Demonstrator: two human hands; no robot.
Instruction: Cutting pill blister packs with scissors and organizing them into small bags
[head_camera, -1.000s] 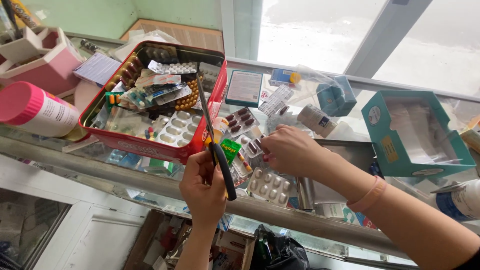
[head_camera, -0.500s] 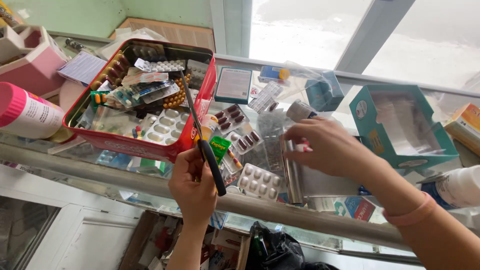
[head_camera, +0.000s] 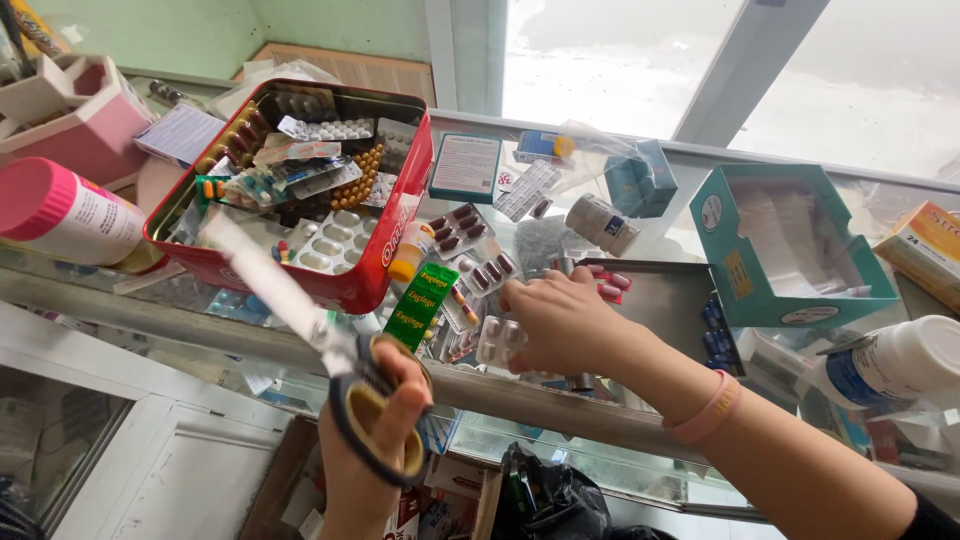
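My left hand (head_camera: 375, 440) grips a pair of scissors (head_camera: 330, 345) by the black and yellow handles, blades blurred and pointing up-left over the front of the red tin (head_camera: 385, 270). My right hand (head_camera: 560, 320) lies on the glass counter, fingers on a silver blister pack (head_camera: 495, 340) of white tablets. A green sachet strip (head_camera: 420, 300) and dark-capsule blister packs (head_camera: 465, 235) lie just left of that hand. A pink band circles my right wrist.
The red tin holds several blister strips. A pink-capped white bottle (head_camera: 65, 215) lies at left, an open teal box (head_camera: 790, 250) at right, a white bottle (head_camera: 890, 365) far right, a small teal carton (head_camera: 640, 180) and metal tray (head_camera: 670, 290) behind.
The scissors have swung so the blades point up-left toward the tin. My right hand has moved back left from the metal tray onto the blister pack.
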